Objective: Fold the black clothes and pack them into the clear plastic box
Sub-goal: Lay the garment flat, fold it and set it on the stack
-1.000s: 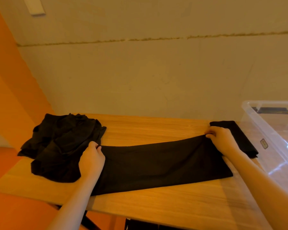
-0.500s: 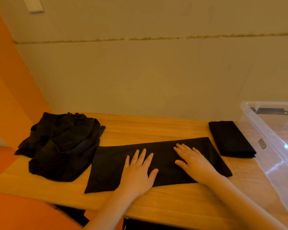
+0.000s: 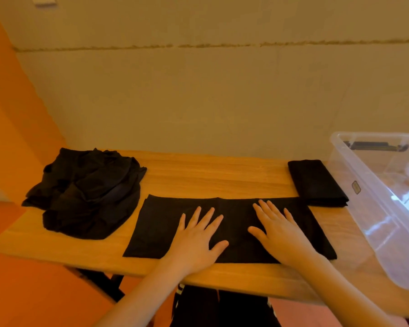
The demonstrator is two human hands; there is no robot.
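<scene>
wooden worktop [image 3: 210, 175], clear plastic box [image 3: 376, 197] at its right edge. we're smoothing the black strip [image 3: 156, 227] at the near edge, left hand [image 3: 196, 239] and right hand [image 3: 279, 234] flat, fingers spread. next probably fold ends inward; bare wood behind. unfolded pile [image 3: 85, 192] left, folded piece [image 3: 316, 182] by the box.

Warm, amber-tinted light fills the scene, moderately dim. The clear plastic box [image 3: 385, 197] carries pale glare patches on its wall, perhaps from a window at the right. The black clothes [image 3: 85, 194] lose fold detail in darkness. Wide-angle bending shows at the edges; focus is slightly soft.
</scene>
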